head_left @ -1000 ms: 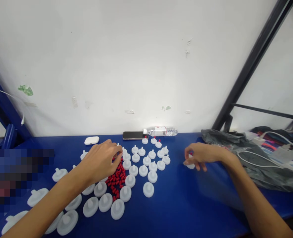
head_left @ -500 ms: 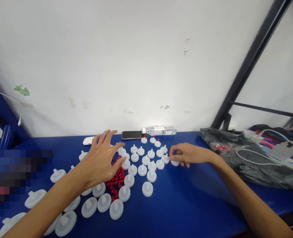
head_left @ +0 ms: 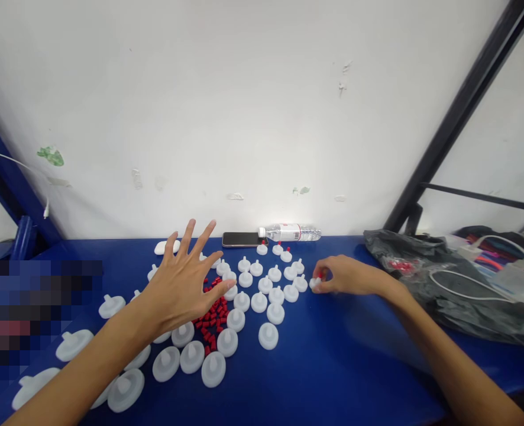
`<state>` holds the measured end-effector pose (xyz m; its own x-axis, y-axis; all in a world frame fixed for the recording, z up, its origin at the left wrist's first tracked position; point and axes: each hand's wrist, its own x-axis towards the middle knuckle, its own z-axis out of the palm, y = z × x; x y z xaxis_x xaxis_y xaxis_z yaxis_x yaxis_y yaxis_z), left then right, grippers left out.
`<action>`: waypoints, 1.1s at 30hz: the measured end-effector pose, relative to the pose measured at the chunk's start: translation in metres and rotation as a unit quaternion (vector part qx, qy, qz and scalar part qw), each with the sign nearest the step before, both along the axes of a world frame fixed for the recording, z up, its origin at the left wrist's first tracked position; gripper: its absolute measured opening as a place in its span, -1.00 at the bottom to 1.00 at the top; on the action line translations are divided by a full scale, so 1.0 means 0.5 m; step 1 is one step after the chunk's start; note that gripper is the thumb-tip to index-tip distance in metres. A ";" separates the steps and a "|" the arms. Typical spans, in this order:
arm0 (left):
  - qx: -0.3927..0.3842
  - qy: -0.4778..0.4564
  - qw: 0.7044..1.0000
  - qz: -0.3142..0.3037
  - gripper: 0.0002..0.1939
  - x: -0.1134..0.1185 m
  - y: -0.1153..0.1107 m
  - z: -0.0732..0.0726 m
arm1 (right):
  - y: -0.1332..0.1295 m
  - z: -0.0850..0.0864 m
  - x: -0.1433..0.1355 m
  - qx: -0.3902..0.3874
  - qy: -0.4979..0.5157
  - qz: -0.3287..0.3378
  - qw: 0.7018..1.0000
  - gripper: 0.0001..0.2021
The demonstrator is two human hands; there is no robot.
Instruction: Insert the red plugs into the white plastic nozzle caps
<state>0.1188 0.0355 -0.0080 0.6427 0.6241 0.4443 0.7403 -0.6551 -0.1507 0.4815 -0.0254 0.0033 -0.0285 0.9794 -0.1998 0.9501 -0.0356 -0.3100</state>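
Taking the middle of the blue tabletop (head_left: 333,361) as the dial's centre, a dark phone (head_left: 242,239) is lying flat at 12 o'clock. A clear bottle (head_left: 309,233) is resting on its side towards 1, its white cap beside the phone's near end. A small white case (head_left: 159,248) is sitting near 10. At 2, a grey plastic bag (head_left: 426,319) is spreading beneath a white cable (head_left: 459,288).

Blue tabletop (head_left: 333,361) lies wide open at six o'clock from the right hand (head_left: 339,275)! White caps (head_left: 275,313) crowd nine, a bottle (head_left: 293,232) blocks ten, the wall (head_left: 359,148) shuts twelve, dark plastic (head_left: 443,290) bars three.
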 end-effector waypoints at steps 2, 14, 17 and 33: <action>-0.004 0.003 1.000 -0.006 -0.45 -0.001 -0.002 0.001 | 0.000 0.002 0.001 0.030 -0.008 -0.008 0.999 -0.69; 0.008 0.009 0.999 -0.038 -0.47 -0.005 -0.004 -0.002 | -0.002 0.011 -0.072 0.236 0.022 -0.039 0.971 -0.66; 0.000 0.016 0.999 -0.035 -0.49 -0.003 -0.009 0.001 | -0.005 0.002 -0.094 0.284 0.041 -0.024 0.958 -0.65; 0.113 -0.063 0.961 -0.243 -0.71 0.072 -0.096 0.016 | -0.043 -0.062 -0.169 0.442 0.105 0.227 0.862 -0.78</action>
<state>0.1546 -0.0125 0.0001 0.7658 0.1417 0.6273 0.3763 -0.8897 -0.2584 0.3971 -0.0469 -0.0275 -0.3928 0.6253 0.6743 0.7233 0.6629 -0.1934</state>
